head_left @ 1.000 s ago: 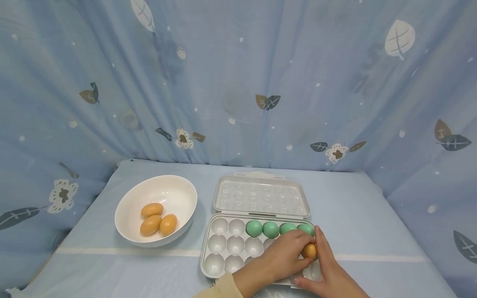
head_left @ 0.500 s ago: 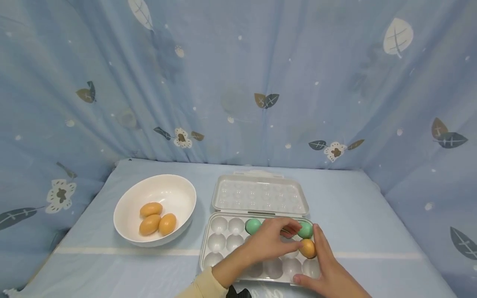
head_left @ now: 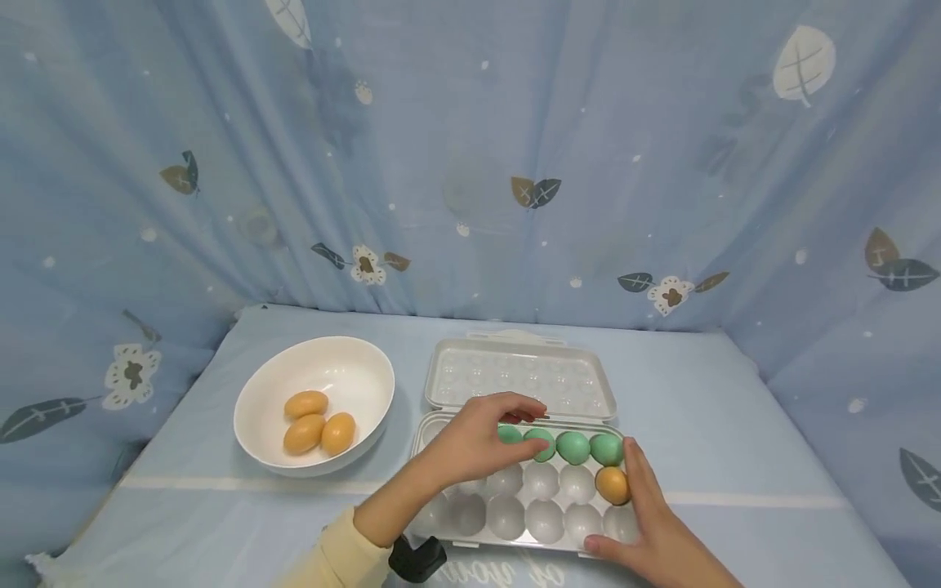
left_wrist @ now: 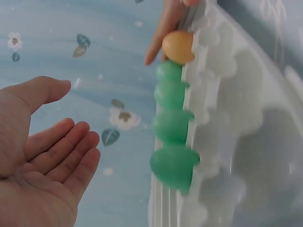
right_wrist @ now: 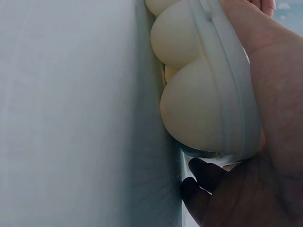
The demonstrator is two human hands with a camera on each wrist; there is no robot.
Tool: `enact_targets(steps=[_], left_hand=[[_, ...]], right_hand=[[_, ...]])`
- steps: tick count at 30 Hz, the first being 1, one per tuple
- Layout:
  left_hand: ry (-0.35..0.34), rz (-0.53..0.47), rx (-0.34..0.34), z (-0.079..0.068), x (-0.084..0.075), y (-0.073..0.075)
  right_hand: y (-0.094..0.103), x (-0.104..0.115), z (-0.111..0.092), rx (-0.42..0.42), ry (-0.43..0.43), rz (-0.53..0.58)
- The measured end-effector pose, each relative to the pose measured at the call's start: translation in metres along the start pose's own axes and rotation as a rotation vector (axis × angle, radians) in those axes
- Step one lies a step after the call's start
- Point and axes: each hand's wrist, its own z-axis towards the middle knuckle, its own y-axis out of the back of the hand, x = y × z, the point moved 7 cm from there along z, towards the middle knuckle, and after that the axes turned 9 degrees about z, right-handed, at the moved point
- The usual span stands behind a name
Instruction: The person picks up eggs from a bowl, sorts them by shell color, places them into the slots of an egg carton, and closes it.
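Observation:
The grey plastic egg box (head_left: 525, 535) lies with its lid folded back, cups facing up. Several green eggs (head_left: 573, 447) fill the right part of its back row, and one orange egg (head_left: 612, 486) sits in the rightmost cup of the middle row. My left hand (head_left: 474, 441) hovers over the back left of the box, fingers spread from the thumb; the left wrist view shows a bare palm (left_wrist: 52, 156). With my right hand (head_left: 657, 535) I hold the box's right end, thumb at the front edge and fingers along the side.
A white bowl (head_left: 367, 408) with three orange eggs (head_left: 304, 434) stands to the left of the box. Behind the box lies its lid (head_left: 588, 384). A blue patterned curtain (head_left: 456, 163) hangs behind the cloth-covered table (head_left: 684, 392).
My left hand let go of the orange egg, leaving it in its cup, and moved left over the box's back row. My right hand keeps its place at the box's right end.

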Motion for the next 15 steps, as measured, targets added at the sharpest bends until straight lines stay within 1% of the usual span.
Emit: enact_targets(steps=[4, 8, 11, 15], left_hand=[[0.011, 0.053, -0.021, -0.006, 0.012, 0.016], [0.039, 0.109, -0.051, -0.014, 0.024, 0.031], [0.076, 0.111, -0.087, -0.022, 0.034, 0.044], [0.15, 0.075, -0.127, -0.034, 0.047, 0.061]], right_hand=[[0.0, 0.002, 0.001, 0.003, 0.001, 0.002], [0.001, 0.003, 0.001, -0.004, 0.016, 0.003], [0.0, 0.003, 0.001, -0.001, 0.008, 0.003], [-0.001, 0.003, 0.002, 0.009, -0.002, 0.003]])
